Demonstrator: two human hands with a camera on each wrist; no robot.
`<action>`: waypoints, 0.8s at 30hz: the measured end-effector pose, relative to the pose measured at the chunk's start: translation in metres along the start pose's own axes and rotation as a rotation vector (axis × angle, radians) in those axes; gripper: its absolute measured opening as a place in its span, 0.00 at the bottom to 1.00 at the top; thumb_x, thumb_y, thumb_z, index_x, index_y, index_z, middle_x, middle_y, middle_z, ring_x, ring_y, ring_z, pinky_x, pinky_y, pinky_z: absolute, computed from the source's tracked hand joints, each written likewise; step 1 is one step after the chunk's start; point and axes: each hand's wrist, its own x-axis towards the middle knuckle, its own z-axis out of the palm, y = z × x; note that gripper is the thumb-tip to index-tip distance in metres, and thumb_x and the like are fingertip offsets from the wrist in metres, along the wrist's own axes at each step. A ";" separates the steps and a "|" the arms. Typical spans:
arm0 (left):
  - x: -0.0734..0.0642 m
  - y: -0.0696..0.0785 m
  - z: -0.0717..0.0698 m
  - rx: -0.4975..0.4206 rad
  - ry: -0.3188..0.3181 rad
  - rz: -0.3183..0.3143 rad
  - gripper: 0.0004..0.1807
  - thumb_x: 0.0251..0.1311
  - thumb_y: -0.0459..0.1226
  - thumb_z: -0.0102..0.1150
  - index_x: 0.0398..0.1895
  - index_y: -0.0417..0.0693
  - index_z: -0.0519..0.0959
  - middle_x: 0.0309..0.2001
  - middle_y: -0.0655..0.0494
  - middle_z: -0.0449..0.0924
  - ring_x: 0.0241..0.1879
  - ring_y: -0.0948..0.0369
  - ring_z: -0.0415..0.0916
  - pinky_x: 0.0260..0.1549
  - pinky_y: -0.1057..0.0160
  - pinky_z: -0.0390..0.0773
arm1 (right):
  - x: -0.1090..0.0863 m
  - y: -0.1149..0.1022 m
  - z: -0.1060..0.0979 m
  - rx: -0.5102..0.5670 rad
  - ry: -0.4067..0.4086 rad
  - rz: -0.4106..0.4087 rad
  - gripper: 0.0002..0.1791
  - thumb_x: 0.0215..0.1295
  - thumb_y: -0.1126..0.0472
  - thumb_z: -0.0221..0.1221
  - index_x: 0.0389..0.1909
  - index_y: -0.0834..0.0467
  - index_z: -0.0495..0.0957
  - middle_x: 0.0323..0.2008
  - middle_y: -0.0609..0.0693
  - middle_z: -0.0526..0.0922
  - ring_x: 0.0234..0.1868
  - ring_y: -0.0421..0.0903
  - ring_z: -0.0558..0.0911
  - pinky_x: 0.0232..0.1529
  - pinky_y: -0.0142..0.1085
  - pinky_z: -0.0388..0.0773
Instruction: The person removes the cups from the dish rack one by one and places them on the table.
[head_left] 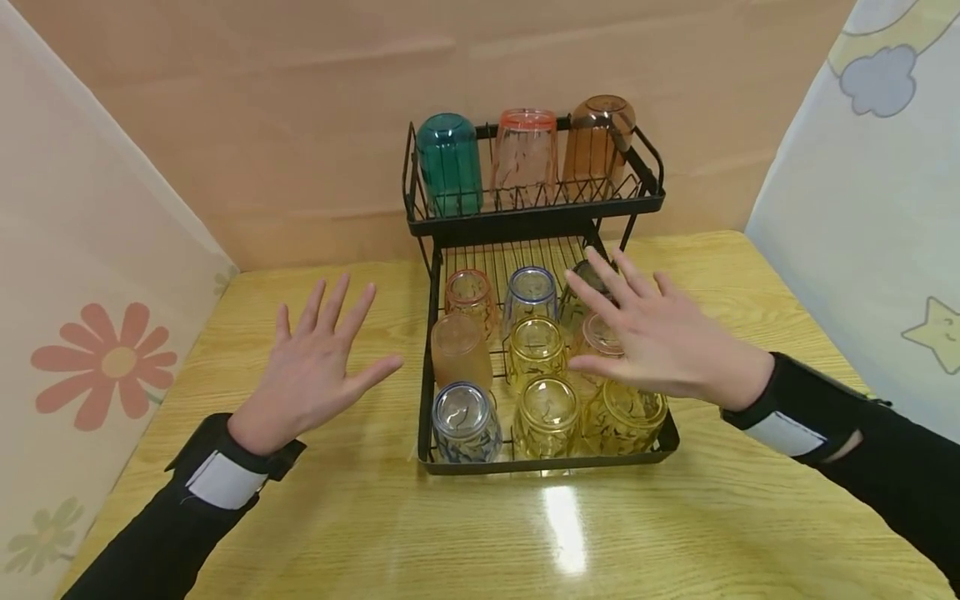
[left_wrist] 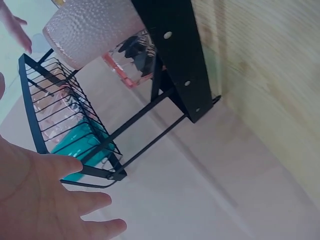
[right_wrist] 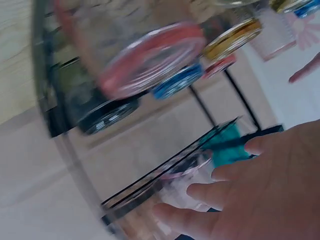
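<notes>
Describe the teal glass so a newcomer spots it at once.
On the wooden table stands a black two-tier rack. In the head view, the teal glass is leftmost of three on its upper tier. Its blue-green tint sets it apart from the red-rimmed glass beside it and the brown glass beyond.

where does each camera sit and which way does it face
Head: worn on the head, facing forward and down at the rack and glasses; left hand, right hand and black sleeves show.
Left wrist: on that wrist, facing past the left hand to the rack's side and the backdrop; part of the right hand shows.
Right wrist: on that wrist, facing past the right hand across glasses to the upper tier; part of the left hand shows.
Shared: both wrist views show the teal glass.
</notes>
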 end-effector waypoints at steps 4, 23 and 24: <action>-0.005 -0.006 0.001 0.002 -0.005 -0.018 0.46 0.54 0.69 0.37 0.71 0.61 0.39 0.71 0.48 0.37 0.68 0.48 0.31 0.54 0.33 0.36 | 0.015 -0.018 0.000 -0.012 -0.012 -0.078 0.48 0.56 0.24 0.36 0.70 0.44 0.32 0.70 0.51 0.28 0.68 0.54 0.34 0.58 0.61 0.47; -0.028 -0.025 0.020 -0.046 -0.009 -0.088 0.45 0.55 0.66 0.41 0.72 0.59 0.41 0.70 0.43 0.40 0.68 0.44 0.35 0.52 0.30 0.38 | 0.053 -0.102 0.011 -0.038 -0.077 -0.478 0.47 0.57 0.24 0.25 0.71 0.49 0.34 0.70 0.54 0.29 0.68 0.53 0.33 0.61 0.52 0.46; -0.030 -0.026 0.021 -0.048 -0.009 -0.093 0.45 0.55 0.66 0.41 0.72 0.58 0.41 0.70 0.43 0.40 0.67 0.43 0.35 0.52 0.30 0.38 | 0.054 -0.104 0.012 -0.034 -0.086 -0.489 0.47 0.57 0.24 0.24 0.71 0.49 0.35 0.70 0.54 0.29 0.69 0.53 0.34 0.61 0.52 0.46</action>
